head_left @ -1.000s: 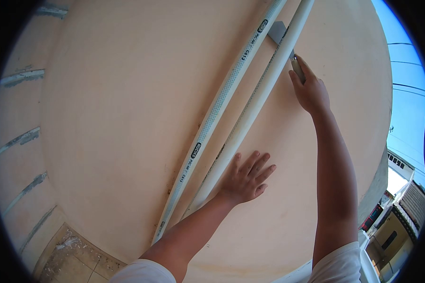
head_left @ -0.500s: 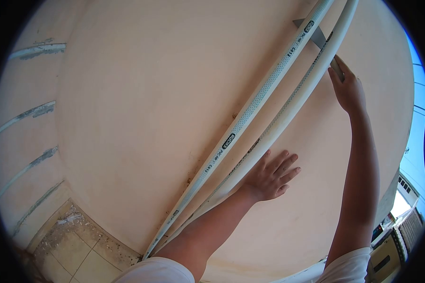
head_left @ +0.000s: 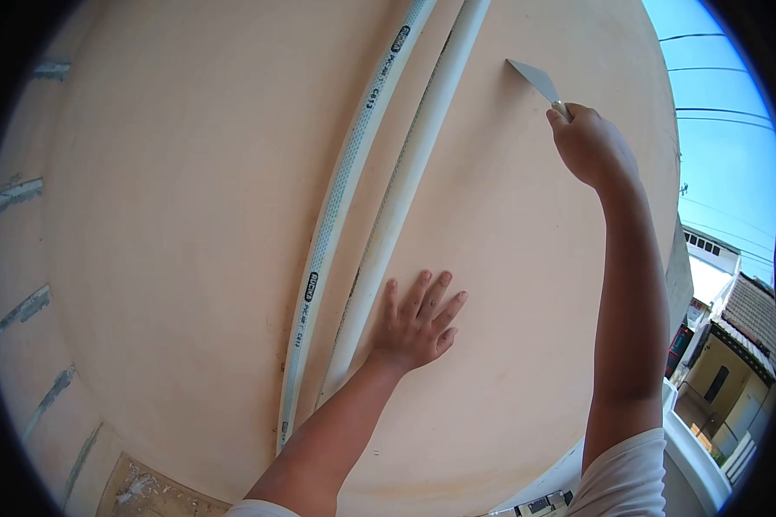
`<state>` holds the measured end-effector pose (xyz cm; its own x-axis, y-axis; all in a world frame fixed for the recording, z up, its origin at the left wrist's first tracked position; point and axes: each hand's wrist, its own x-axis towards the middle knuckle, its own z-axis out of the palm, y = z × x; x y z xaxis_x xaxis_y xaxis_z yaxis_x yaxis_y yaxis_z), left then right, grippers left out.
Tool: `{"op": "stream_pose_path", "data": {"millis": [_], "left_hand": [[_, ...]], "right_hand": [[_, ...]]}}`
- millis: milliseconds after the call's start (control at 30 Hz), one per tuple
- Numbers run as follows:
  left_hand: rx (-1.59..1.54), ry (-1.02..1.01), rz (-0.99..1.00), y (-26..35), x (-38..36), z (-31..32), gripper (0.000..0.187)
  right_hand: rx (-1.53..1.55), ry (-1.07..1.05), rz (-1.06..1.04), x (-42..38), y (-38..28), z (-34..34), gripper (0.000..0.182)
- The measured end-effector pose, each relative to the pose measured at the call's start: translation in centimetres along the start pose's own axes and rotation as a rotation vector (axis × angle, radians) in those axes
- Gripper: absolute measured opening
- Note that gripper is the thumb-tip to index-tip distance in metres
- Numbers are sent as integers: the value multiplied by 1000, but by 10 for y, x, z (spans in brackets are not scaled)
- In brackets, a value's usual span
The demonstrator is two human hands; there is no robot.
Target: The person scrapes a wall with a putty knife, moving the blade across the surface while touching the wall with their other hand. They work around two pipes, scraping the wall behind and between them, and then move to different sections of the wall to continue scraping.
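My right hand is closed round the handle of a scraper, high on the right. The scraper's flat metal blade points up and left, close to the peach wall. Lower down, my left hand lies flat on the wall with its fingers spread. Two white pipes run up the wall to the left of my hands: a printed pipe and, nearer my left hand, a plainer pipe.
Grey patched grooves mark the wall at the far left. Dirty floor tiles lie at the bottom left. Beyond the wall's right edge are overhead wires, a tiled roof and a yellowish building.
The view has shifted, and the pipes appear further left and more upright. My right hand and the scraper have come away from the pipes, with the whole blade now visible right of them.
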<state>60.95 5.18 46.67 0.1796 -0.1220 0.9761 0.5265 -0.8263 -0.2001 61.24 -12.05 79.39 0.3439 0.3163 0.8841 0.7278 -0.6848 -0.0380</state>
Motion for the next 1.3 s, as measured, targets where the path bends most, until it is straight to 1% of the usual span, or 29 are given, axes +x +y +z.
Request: {"op": "stream_pose_path", "data": {"millis": [33,67,100,167,267,333,367,400,467,533,567,600,667,700,733,800,833,867,900,967,1067,1133,1200,1267,1300], "left_hand": [[-6,-6,-10,-2,3,3,69],[-1,0,-13,-5,8,4,69],[12,-5,-8,-6,7,4,69],[-7,-30,20,0,2,3,69],[35,1,3,-2,5,2,69],[40,-1,1,-1,3,3,69],[41,-3,7,-2,3,3,69],[31,-24,3,-2,4,0,68],[48,-6,-8,-5,5,1,67],[25,-5,4,-2,4,2,66],[4,-19,28,0,4,3,66],[11,-9,20,0,4,3,66],[18,7,5,-1,6,2,66],[22,6,1,0,6,2,66],[11,-6,2,1,4,1,65],[21,1,-3,-4,8,1,65],[26,10,1,-4,7,2,64],[19,12,6,-1,6,2,64],[11,9,9,-1,5,3,64],[32,-9,9,-1,4,4,63],[76,-5,21,0,5,4,63],[71,0,31,0,5,5,62],[84,1,18,0,5,6,60],[78,-5,20,2,7,5,60],[77,-14,14,1,6,4,60]], "right_hand": [[-39,20,-33,3,4,11,45],[-49,88,-70,17,14,26,45],[-50,71,-49,23,11,20,45],[94,6,75,37,6,7,47],[71,-12,78,29,1,5,47],[62,5,36,3,2,13,47],[33,-87,36,-15,-1,10,45],[-9,-68,3,-23,2,18,44],[22,-46,-14,-7,1,24,45],[116,-21,46,9,5,18,46],[136,-71,86,21,4,9,48],[146,-26,116,29,3,9,49],[131,-42,119,25,5,11,49],[120,-60,95,17,-3,8,49],[148,-124,82,-1,-4,9,48],[99,-128,29,-37,-3,22,44],[76,-184,14,-55,-1,25,43],[50,-163,-53,-72,6,34,37],[54,-225,-56,-85,10,35,42],[47,-188,-60,-100,19,44,50],[26,-185,-37,-78,25,36,54],[38,-136,0,-44,30,26,50],[102,-16,85,4,38,24,50],[122,78,70,43,52,23,50],[188,65,82,47,54,18,51]]}}
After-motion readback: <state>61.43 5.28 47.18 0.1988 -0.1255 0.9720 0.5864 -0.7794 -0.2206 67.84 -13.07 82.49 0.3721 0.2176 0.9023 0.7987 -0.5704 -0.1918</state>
